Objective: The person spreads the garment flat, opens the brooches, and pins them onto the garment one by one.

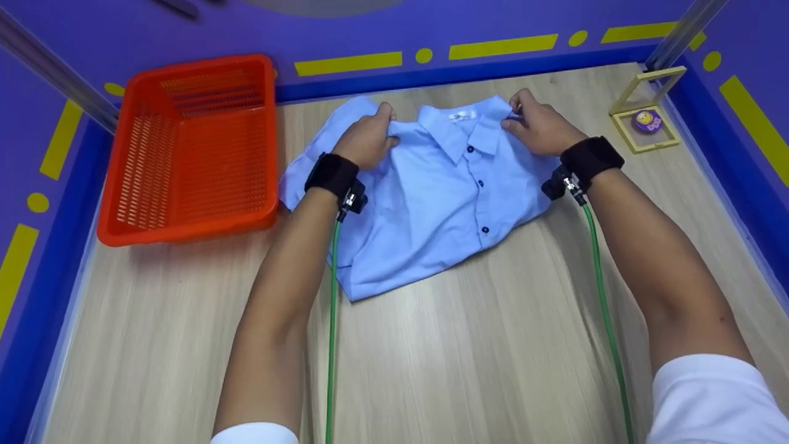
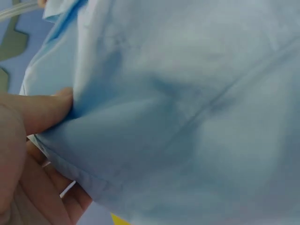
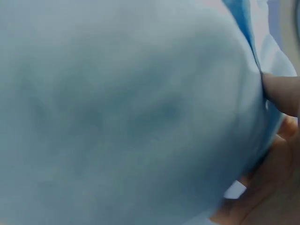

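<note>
Spreading across the scene below us is a wood-grain tabletop [image 1: 456, 370]. On its far middle part a light blue collared shirt [image 1: 419, 209] is lying front side up, its collar pointing to the far side and its lower edge slanting toward the near left. Just left of it, a red-orange plastic basket [image 1: 185, 234] is standing near the far wall. At the far right a yellow hinged frame [image 1: 657, 146] is sitting with its lid raised.

Our left hand [image 1: 367, 137] is pinching the cloth left of the collar, thumb above and fingers below; our right hand [image 1: 543, 126] is pinching the shoulder right of it in the same way. We are judging the work to be partway: both grips are made and the front is facing us, while creases, bunched cloth at the left and the crooked lower edge are leaving the smoothing undone. The shirt is lying outside the basket.

Inside the frame a purple badge [image 1: 647, 121] is resting. Three dark buttons [image 1: 481, 184] are running down the placket; we cannot tell whether they are fastened.
</note>
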`<state>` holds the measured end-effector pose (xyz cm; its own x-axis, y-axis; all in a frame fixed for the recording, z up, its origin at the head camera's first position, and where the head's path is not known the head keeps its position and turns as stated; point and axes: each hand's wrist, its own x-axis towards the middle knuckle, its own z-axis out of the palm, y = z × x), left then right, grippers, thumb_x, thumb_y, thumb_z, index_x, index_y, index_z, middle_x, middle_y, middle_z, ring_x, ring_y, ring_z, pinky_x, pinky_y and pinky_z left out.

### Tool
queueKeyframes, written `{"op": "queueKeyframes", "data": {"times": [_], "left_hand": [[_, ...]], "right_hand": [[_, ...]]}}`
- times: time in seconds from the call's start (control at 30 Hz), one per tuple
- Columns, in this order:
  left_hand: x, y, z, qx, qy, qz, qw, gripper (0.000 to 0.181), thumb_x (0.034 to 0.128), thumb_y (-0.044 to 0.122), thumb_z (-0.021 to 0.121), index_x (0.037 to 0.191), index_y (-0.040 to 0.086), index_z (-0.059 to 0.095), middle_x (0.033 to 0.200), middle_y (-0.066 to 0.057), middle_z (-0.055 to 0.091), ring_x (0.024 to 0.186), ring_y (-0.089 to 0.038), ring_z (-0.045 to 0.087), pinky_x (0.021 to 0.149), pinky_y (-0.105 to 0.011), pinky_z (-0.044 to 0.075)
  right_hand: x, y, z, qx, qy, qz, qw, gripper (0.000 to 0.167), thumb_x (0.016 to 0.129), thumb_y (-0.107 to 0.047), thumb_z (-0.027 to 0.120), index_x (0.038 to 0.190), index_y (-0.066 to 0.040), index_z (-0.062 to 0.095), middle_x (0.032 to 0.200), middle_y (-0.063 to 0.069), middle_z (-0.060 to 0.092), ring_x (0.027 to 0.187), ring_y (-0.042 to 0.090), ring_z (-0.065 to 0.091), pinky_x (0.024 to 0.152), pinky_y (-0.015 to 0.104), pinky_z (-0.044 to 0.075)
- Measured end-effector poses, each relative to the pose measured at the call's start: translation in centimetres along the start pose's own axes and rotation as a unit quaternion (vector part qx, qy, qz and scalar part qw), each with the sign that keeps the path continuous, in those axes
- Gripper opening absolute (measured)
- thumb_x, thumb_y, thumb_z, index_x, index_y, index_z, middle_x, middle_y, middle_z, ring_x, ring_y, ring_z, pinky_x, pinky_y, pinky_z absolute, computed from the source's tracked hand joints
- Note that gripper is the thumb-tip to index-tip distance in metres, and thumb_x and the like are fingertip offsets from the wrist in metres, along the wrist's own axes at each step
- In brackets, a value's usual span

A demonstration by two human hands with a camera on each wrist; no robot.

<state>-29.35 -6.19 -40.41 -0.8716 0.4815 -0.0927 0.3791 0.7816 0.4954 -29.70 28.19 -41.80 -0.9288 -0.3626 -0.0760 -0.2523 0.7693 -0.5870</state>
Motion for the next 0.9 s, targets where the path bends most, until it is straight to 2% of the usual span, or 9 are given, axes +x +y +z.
{"op": "queueKeyframes", "data": {"times": [0.1,0.2,0.33,0.5,0.7,0.8,0.9], "left_hand": [[0.6,-0.6,0.1,0.021,0.011,-0.016,0.9996,0.026,0.1070,0.022,0.050,0.121,0.005,0.037,0.095,-0.015,0.059,0.084,-0.030,0.056,0.077,-0.040,0.043],[1.2,-1.2,0.6,0.046,0.041,-0.029,0.9977,0.028,0.1073,0.024,0.050,0.124,0.005,0.037,0.096,-0.019,0.064,0.084,-0.035,0.062,0.075,-0.045,0.046],[2.2,-1.9,1.7,0.077,0.092,-0.055,0.9912,0.030,0.1056,0.028,0.054,0.122,0.007,0.040,0.098,-0.021,0.069,0.084,-0.041,0.066,0.072,-0.050,0.049],[3.4,-2.3,2.7,0.099,0.141,-0.101,0.9799,0.030,0.1038,0.031,0.057,0.119,0.008,0.046,0.096,-0.018,0.070,0.083,-0.039,0.067,0.071,-0.050,0.051],[4.3,-2.9,3.9,0.113,0.141,-0.146,0.9726,0.033,0.1031,0.030,0.058,0.124,0.005,0.050,0.102,-0.019,0.071,0.089,-0.037,0.069,0.076,-0.050,0.054],[4.5,-3.1,4.4,0.110,0.127,-0.157,0.9732,0.032,0.1030,0.030,0.059,0.122,0.004,0.052,0.103,-0.020,0.071,0.093,-0.035,0.069,0.080,-0.047,0.054],[4.6,-3.1,4.7,0.107,0.111,-0.154,0.9760,0.034,0.1028,0.031,0.058,0.123,0.004,0.053,0.106,-0.020,0.070,0.098,-0.035,0.067,0.085,-0.046,0.051]], "right_hand": [[0.8,-0.3,0.2,0.005,0.042,-0.017,0.9989,0.028,0.107,-0.023,0.046,0.116,-0.003,0.029,0.102,0.021,0.044,0.095,0.038,0.044,0.084,0.049,0.034],[1.7,-0.6,0.6,-0.005,0.103,-0.011,0.9946,0.027,0.106,-0.022,0.049,0.115,-0.003,0.032,0.101,0.017,0.040,0.099,0.037,0.041,0.084,0.049,0.031],[2.9,-0.9,1.6,-0.030,0.171,0.043,0.9838,0.026,0.106,-0.025,0.050,0.114,-0.004,0.037,0.109,0.016,0.044,0.107,0.037,0.039,0.085,0.050,0.031],[4.2,-1.1,3.4,-0.055,0.216,0.109,0.9688,0.025,0.106,-0.026,0.050,0.114,-0.004,0.042,0.107,0.015,0.047,0.105,0.035,0.041,0.085,0.051,0.033],[5.4,-1.4,5.2,-0.101,0.224,0.172,0.9539,0.028,0.106,-0.029,0.050,0.116,-0.002,0.048,0.110,0.017,0.050,0.108,0.036,0.044,0.087,0.051,0.036],[5.8,-1.0,5.9,-0.120,0.222,0.192,0.9484,0.031,0.105,-0.030,0.053,0.117,-0.001,0.049,0.115,0.019,0.053,0.114,0.037,0.046,0.090,0.052,0.037],[5.9,-0.5,6.5,-0.130,0.226,0.190,0.9466,0.032,0.103,-0.029,0.057,0.117,-0.001,0.050,0.117,0.021,0.053,0.117,0.039,0.047,0.095,0.053,0.036]]}}
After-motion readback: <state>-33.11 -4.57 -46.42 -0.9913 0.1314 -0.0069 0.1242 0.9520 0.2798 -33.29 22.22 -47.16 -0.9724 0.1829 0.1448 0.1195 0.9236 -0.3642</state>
